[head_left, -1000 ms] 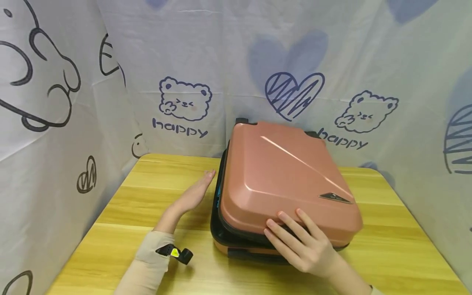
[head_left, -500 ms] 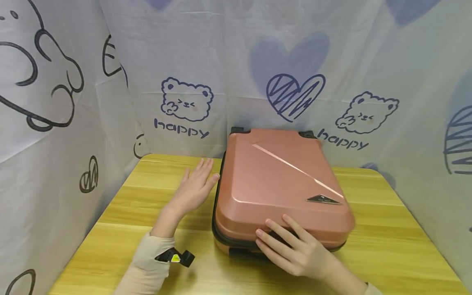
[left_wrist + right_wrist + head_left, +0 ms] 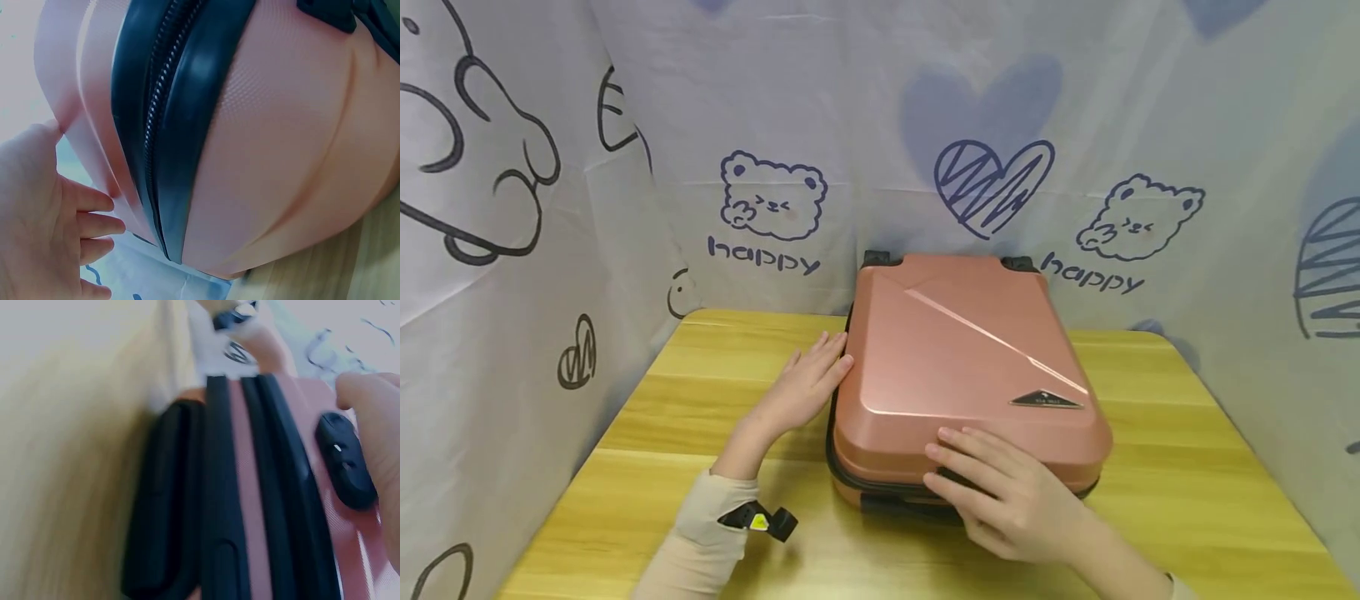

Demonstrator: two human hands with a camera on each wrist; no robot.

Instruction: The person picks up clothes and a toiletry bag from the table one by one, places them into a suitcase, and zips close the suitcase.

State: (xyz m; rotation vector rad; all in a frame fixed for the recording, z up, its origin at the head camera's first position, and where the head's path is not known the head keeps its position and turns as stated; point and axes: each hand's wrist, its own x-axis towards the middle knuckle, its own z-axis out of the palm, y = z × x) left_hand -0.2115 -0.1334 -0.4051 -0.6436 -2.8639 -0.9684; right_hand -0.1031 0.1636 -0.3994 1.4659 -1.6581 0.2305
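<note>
A rose-pink hard-shell suitcase [image 3: 947,350] lies flat, its lid down. My left hand [image 3: 801,387] has its fingers extended, the tips touching the lid's left edge. At the front, my right hand [image 3: 1018,496] rests on the lid's rim with fingers spread and fairly straight, partly covering a dark fitting there. The left wrist view shows a black trim band with zipper teeth [image 3: 164,75] along the suitcase's side; I cannot tell whether the zipper is fastened. Seen from the right wrist, a black oblong fitting [image 3: 345,459] sits near my fingers, and a black handle [image 3: 165,506] lies lower.
The suitcase is on a yellow wood-grain table [image 3: 1157,467]. A white curtain [image 3: 865,100] printed with bears and hearts hangs behind it and along both sides. Two black wheels [image 3: 880,258] show at the suitcase's far end. A black strap device [image 3: 758,520] is on my left wrist.
The lid has come down from slightly raised and skewed to lying level over the base, shifting a little left. My left hand turned palm-down and moved to the lid's edge; my right stayed at the front.
</note>
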